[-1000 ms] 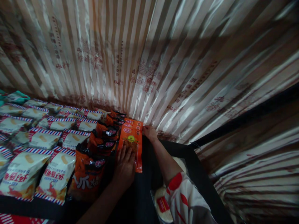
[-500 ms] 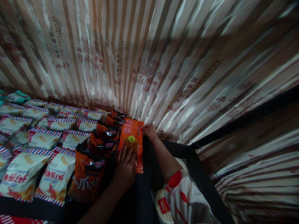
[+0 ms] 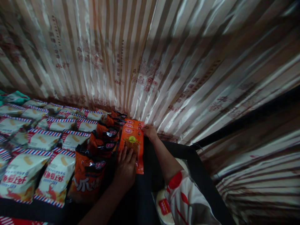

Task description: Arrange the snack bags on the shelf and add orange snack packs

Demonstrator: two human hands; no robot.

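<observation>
Orange flat snack packets lie overlapped like shingles, their oval logos showing one above another. My left hand rests on the lower part of the front packet, fingers stretched out and slightly spread over its window of brown sticks. At the upper right edge of the stack, my right hand has its thumb and fingers pinched on a packet's edge. Its forearm comes in from a white and red sleeve. Just left of the packets runs a row of orange and black snack bags, their lower parts in shadow.
Rows of white snack bags with striped edges fill the left side, and teal bags sit at the far left. Packaged bread-like items lie by my right sleeve. A striped, printed curtain hangs behind; a dark bar slopes at right.
</observation>
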